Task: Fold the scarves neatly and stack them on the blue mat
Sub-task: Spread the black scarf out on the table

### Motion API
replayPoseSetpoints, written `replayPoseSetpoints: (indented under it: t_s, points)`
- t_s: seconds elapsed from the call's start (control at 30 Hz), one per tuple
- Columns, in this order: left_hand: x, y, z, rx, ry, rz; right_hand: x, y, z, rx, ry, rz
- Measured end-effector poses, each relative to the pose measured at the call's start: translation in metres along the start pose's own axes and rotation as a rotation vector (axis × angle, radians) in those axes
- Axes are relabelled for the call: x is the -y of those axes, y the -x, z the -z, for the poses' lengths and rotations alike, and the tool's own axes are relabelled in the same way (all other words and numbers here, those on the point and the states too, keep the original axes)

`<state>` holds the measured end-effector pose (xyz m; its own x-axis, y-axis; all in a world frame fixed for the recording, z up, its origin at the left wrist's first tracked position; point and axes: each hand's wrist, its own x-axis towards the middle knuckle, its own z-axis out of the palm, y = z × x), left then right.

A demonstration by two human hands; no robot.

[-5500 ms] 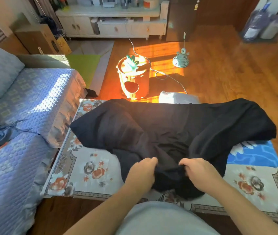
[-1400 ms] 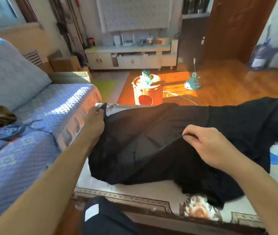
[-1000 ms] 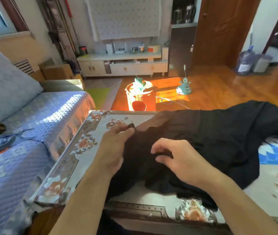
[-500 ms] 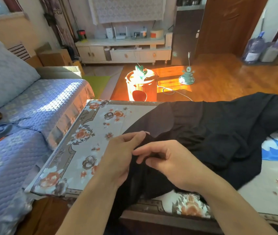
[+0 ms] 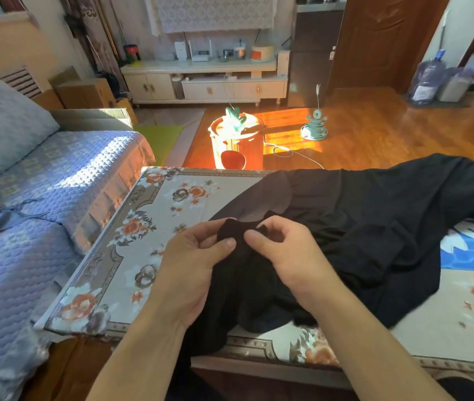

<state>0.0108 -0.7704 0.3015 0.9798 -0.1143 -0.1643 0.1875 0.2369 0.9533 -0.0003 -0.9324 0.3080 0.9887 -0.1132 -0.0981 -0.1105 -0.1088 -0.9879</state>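
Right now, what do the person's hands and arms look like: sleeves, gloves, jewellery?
Both forearms are bare to the frame edge; no sleeves show. The left hand and right hand wear no gloves, and no rings, watch or bands are visible. Nails are short and unpainted.

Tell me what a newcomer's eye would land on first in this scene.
First, the big black scarf sprawled over the floral tablecloth, its near edge pinched at centre by the left hand and right hand. Next, the sunlit orange stool glowing on the wooden floor beyond the table. A corner of the blue mat peeks out from under the scarf at the right.
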Motion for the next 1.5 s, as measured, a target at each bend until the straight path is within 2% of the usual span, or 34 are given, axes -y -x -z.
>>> replayPoseSetpoints:
  t_s: [0.1,0.17,0.23,0.33,0.37,0.4,0.47,0.5,0.53,0.63,0.73,0.9,1.07,1.17,1.27,1.33,1.43,1.5]
  points:
    - [0.0,0.0,0.003,0.011,0.004,0.025,-0.002,0.001,0.01,0.044,-0.303,0.019]
    - [-0.002,0.0,0.005,0.022,-0.021,0.035,0.001,0.0,0.013,0.07,-0.349,0.062]
    - [-0.004,-0.002,0.007,-0.007,-0.065,0.032,0.005,-0.004,0.019,0.086,-0.172,0.117]
    - [-0.004,-0.005,0.011,-0.099,-0.048,0.039,0.015,-0.009,0.035,0.055,0.428,0.268]
    - [-0.004,-0.005,0.012,-0.116,-0.032,0.043,0.019,-0.006,0.038,0.088,0.553,0.296]
    - [-0.004,-0.004,0.012,-0.115,-0.017,0.043,0.024,0.0,0.038,0.173,0.571,0.312]
    - [-0.003,-0.001,0.01,-0.081,0.019,0.047,0.035,0.015,0.027,0.411,0.4,0.325]
    - [-0.003,0.002,0.007,-0.051,0.036,0.058,0.037,0.021,0.018,0.467,0.288,0.323]
    - [-0.002,0.004,0.005,-0.02,0.049,0.074,0.037,0.023,0.01,0.434,0.219,0.317]
    - [0.0,0.012,0.002,0.028,0.034,0.085,0.023,0.014,-0.005,0.124,0.179,0.279]
    - [0.0,0.016,0.004,0.048,0.075,0.079,0.015,0.009,-0.008,0.023,0.132,0.256]
    - [-0.003,0.021,0.008,0.067,-0.073,0.011,0.014,0.01,-0.008,0.043,0.11,0.235]
    - [-0.004,0.026,0.003,0.055,-0.296,-0.174,0.015,0.01,-0.009,0.018,0.044,0.207]
    - [-0.005,0.028,-0.002,-0.036,-0.461,-0.332,0.014,0.008,-0.013,0.044,0.036,0.214]
    - [-0.013,0.031,0.005,-0.175,-0.461,-0.404,0.011,0.004,-0.013,0.191,0.023,0.221]
    - [-0.024,0.032,0.021,-0.273,-0.395,-0.428,-0.001,-0.002,-0.012,0.308,0.16,0.229]
    - [-0.045,0.035,0.056,-0.374,-0.28,-0.482,-0.027,-0.011,-0.011,0.319,0.559,0.37]
    - [-0.056,0.037,0.077,-0.393,-0.205,-0.487,-0.033,-0.012,-0.017,0.34,0.614,0.418]
